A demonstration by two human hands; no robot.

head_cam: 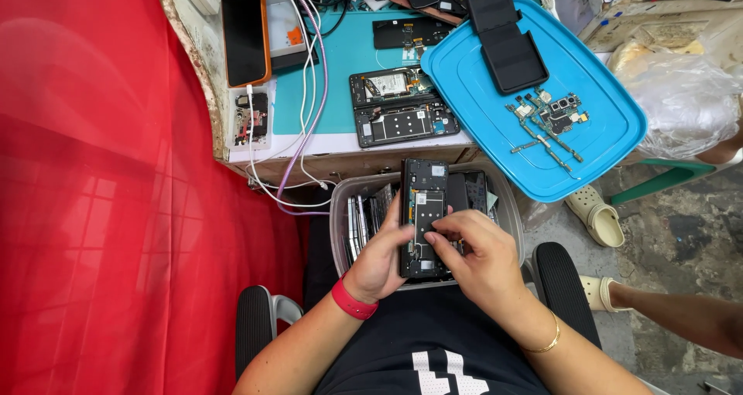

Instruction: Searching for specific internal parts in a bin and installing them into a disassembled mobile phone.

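Gripping the opened phone frame (422, 217) in our left hand (381, 259), we pinch an inner part with our right hand (472, 256). Its back is already off; boards remain inside, above the bin (340, 209).

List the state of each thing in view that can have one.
Phone frame: back off, internals showing, held upright over the bin by left hand and right hand.
Clear bin: open, holding parts.
Phone on mat: opened, lying flat.
Blue lid: upturned, holding loose boards.
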